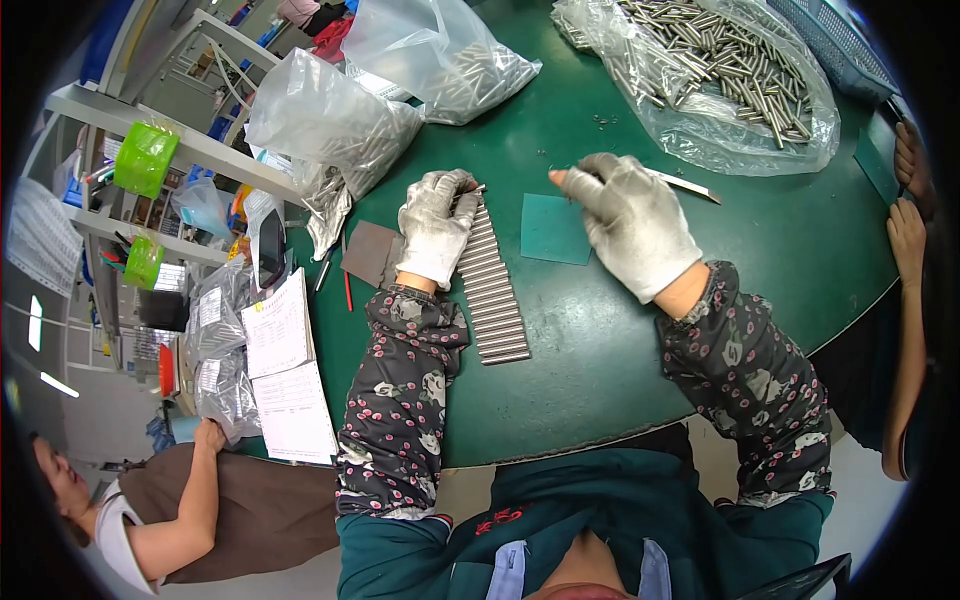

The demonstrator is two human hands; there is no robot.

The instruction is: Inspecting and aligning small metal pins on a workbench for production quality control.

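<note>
A row of short metal pins lies side by side on the green table. My left hand, in a whitish glove, is closed at the far end of this row, its fingertips on a pin. My right hand, gloved too, hovers by a small green square sheet. Its fingers are bent and apart, with one bare fingertip pointing left, and nothing shows between them. A thin metal blade-like tool lies just beyond that hand. Beside my left wrist is a brown square sheet.
A large open plastic bag of loose pins sits far right, near a blue basket. Two clear bags stand far left. Papers, a red pencil and a shelf are left. People sit on both sides.
</note>
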